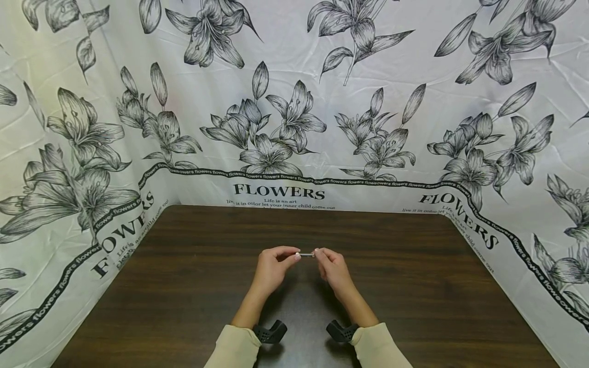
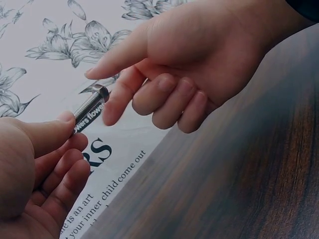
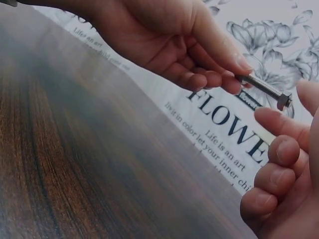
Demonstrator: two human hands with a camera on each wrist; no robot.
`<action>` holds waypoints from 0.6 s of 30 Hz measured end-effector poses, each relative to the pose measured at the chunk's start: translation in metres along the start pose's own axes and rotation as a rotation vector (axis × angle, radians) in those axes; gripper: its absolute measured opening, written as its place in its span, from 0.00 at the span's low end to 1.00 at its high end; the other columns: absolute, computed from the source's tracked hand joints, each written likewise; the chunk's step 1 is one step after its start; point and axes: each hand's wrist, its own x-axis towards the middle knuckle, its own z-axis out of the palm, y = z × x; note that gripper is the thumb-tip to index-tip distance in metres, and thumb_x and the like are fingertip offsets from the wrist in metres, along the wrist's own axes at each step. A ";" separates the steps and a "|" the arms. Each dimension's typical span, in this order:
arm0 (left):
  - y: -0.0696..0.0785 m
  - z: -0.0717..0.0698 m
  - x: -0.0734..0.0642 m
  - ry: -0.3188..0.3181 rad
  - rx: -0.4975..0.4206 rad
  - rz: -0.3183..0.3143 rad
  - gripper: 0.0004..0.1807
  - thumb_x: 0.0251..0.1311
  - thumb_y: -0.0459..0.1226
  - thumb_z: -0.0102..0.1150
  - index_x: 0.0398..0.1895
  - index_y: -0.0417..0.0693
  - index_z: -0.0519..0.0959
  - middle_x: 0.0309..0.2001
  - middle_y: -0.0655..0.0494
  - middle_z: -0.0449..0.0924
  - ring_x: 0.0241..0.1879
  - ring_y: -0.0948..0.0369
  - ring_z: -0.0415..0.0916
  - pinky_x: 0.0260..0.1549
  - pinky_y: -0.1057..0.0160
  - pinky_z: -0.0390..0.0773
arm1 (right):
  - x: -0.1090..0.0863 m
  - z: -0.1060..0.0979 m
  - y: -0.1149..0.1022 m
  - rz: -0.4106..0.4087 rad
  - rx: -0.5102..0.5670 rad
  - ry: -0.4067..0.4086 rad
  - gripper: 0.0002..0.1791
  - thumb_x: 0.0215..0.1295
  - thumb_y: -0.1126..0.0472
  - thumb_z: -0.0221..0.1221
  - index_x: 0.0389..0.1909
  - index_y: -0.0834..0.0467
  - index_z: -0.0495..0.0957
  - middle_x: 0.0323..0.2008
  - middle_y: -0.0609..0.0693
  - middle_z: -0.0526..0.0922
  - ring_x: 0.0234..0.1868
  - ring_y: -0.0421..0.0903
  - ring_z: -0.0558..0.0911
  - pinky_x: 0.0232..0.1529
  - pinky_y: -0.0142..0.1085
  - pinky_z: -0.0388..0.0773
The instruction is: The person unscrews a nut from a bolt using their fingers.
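Observation:
Pinched between the thumb and fingers of my left hand (image 1: 270,270) is a shiny threaded metal bolt (image 1: 305,254). In the left wrist view the bolt (image 2: 88,108) slants up toward its wider hexagonal end, while its other end is hidden in the left fingers. My right hand (image 1: 335,271) faces that wide end. Its thumb and index finger stand apart on either side of the hexagonal end (image 3: 284,101), with a gap showing in both wrist views. The right hand's other fingers (image 3: 274,177) are curled toward the palm.
Both hands are above a dark wooden table (image 1: 207,306). White cloth with black flower drawings (image 1: 322,128) and lettering hangs behind the table and along its sides. Each wrist wears a black camera mount (image 1: 271,332) next to a pale sleeve (image 1: 236,347).

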 end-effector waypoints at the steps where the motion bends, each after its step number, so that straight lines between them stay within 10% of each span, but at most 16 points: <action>1: 0.000 0.000 0.000 -0.003 -0.002 0.002 0.06 0.54 0.32 0.70 0.36 0.45 0.87 0.30 0.58 0.84 0.25 0.62 0.78 0.26 0.65 0.79 | 0.000 0.000 0.000 0.015 -0.001 0.001 0.19 0.75 0.62 0.50 0.36 0.78 0.75 0.11 0.46 0.63 0.12 0.36 0.61 0.16 0.28 0.58; 18: 0.001 0.002 0.000 -0.029 0.011 0.006 0.05 0.56 0.31 0.68 0.36 0.45 0.87 0.28 0.58 0.83 0.23 0.61 0.77 0.23 0.65 0.77 | -0.002 0.002 -0.005 0.086 0.003 -0.014 0.22 0.76 0.62 0.48 0.28 0.79 0.72 0.10 0.45 0.60 0.11 0.35 0.58 0.14 0.29 0.55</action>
